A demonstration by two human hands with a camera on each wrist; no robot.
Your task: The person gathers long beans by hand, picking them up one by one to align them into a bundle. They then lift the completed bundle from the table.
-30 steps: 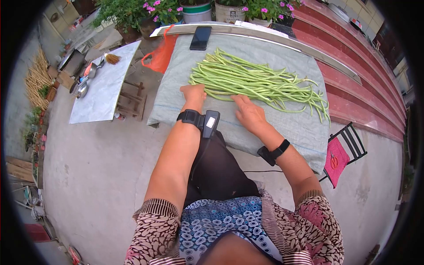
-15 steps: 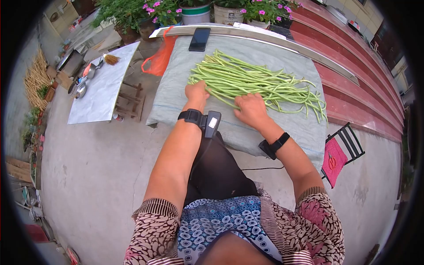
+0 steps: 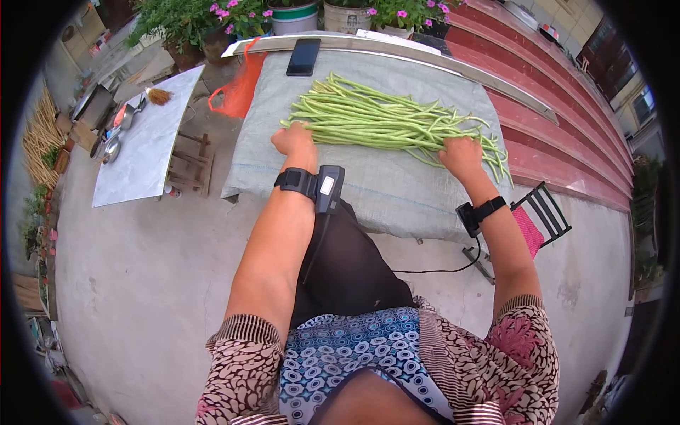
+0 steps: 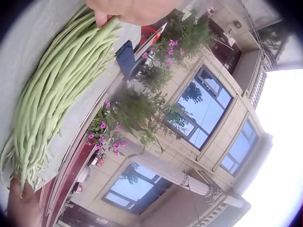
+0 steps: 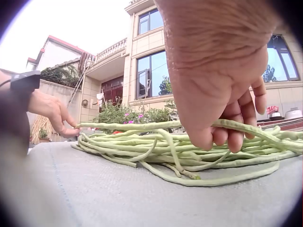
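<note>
A pile of long green beans (image 3: 375,117) lies lengthwise across the cloth-covered table (image 3: 340,177). At the pile's left end, my left hand (image 3: 295,144) pinches the tip of one long bean (image 5: 128,126). That bean runs raised along the near side of the pile, as the right wrist view shows. My right hand (image 3: 464,157) holds the same bean toward the pile's right end, thumb and fingers curled about it. In the left wrist view, the left fingertips meet the bean ends at the top. Shorter curled beans lie under the right hand.
A phone (image 3: 303,58) lies behind the pile, near a long board (image 3: 397,51) along the far edge. An orange plastic bag (image 3: 241,85) hangs at the left. A side table (image 3: 152,142) holds pans and a brush; a pink-seated chair (image 3: 528,230) and red steps (image 3: 545,134) are rightward.
My right hand went from extended fingers at the near side to curled fingers, then slid right along the beans. The left hand stays at the left end. The head view shifted slightly.
</note>
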